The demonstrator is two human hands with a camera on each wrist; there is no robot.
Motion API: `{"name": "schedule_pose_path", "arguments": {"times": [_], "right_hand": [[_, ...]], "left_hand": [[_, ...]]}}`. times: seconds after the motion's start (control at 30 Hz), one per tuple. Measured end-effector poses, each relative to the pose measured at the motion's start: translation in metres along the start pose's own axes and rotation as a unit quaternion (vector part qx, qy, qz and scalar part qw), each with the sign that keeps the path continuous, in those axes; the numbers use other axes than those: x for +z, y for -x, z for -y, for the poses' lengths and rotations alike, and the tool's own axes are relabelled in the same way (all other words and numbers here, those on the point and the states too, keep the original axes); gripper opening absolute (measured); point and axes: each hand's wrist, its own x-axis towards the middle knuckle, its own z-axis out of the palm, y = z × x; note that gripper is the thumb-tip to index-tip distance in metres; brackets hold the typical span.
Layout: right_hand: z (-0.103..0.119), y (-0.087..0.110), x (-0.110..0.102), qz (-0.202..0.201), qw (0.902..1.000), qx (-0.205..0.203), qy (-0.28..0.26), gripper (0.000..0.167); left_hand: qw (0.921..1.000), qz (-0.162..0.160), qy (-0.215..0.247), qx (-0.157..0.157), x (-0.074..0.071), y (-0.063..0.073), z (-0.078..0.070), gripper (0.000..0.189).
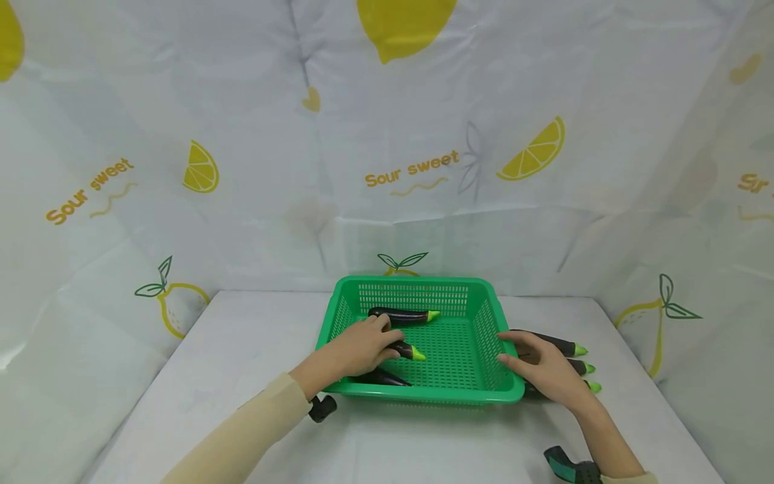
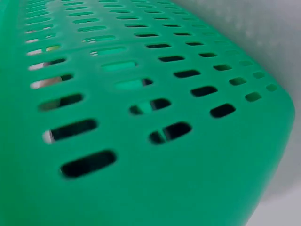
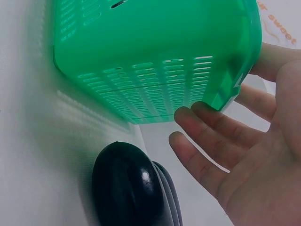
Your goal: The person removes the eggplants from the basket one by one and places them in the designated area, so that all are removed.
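In the head view a green plastic basket (image 1: 447,396) with slotted walls stands at the table's middle. My left hand (image 1: 363,344) reaches into it and grips a dark purple eggplant (image 1: 402,349), whose green stem end points right. Another eggplant (image 1: 402,315) lies along the back inside, and a third (image 1: 382,378) near the front wall. My right hand (image 1: 544,366) is at the basket's right rim, thumb and index finger over the edge. In the right wrist view its other fingers (image 3: 211,134) extend loosely outside. Only basket wall (image 2: 188,169) shows in the left wrist view.
Several eggplants (image 1: 577,367) lie side by side right of the basket, partly behind my right hand; their rounded ends (image 3: 127,188) sit just below it. A white cloth covers the table (image 1: 411,450). A lemon-printed sheet (image 1: 272,168) hangs behind and at both sides.
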Motion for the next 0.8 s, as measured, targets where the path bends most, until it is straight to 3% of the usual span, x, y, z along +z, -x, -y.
{"name": "schedule_pose_path", "arguments": {"times": [0.33,0.67,0.8], "right_hand": [[-0.002,0.0,0.0,-0.001,1.0,-0.002,0.005,0.049],[0.0,0.0,0.0,0.004,1.0,-0.002,-0.004,0.049],[-0.002,0.0,0.0,0.002,1.0,0.002,0.002,0.05]], "left_hand": [[0.9989,-0.047,0.006,0.002,-0.022,0.013,-0.001,0.034],[0.9982,-0.037,0.034,-0.033,-0.043,0.027,0.006,0.038],[0.9976,-0.046,0.041,-0.032,-0.049,0.034,0.013,0.038]]}}
